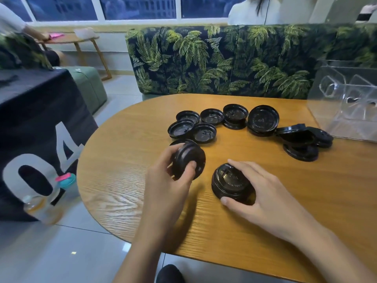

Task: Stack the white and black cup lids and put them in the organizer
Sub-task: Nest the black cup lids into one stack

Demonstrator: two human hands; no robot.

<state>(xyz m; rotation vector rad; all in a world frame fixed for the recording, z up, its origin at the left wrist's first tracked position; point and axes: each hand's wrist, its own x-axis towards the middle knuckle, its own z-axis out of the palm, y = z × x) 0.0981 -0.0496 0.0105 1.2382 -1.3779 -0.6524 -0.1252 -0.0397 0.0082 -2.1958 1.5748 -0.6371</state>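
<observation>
On woodgrain table (306,201): left grip (169,178) pinches round black lid (189,158), maybe two; right grip (259,190) clasps glossy stack (230,180).

Round wooden table (306,190) on a shiny gray floor (61,252). Behind it, a sofa (224,64) with green leaves. Big windows (138,7) up top.
</observation>
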